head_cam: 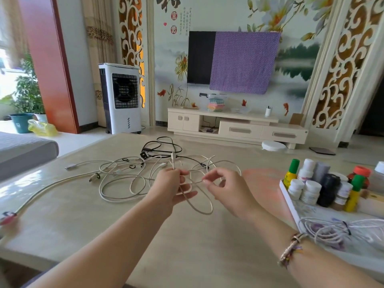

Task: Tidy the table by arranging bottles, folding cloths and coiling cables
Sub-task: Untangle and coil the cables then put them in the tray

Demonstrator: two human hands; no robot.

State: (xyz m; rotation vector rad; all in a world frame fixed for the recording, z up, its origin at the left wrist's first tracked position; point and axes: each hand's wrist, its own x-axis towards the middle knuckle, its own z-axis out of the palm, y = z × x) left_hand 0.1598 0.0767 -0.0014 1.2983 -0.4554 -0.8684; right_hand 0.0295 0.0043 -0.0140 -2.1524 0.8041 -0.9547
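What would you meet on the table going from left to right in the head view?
Red-tipped cable end → silver plug → left hand → right hand → tray of bottles

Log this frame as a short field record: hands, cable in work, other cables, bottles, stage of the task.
left hand: left hand grips loops of a white cable, one plug end sticking up above the fingers
right hand: right hand pinches the same cable between thumb and forefinger
cable pile: loose white and black cables tangled on the table beyond the hands
coiled cable: one white bundle by the right forearm
bottles: bottles grouped upright at the right
stage: coiling under way, pile not yet done
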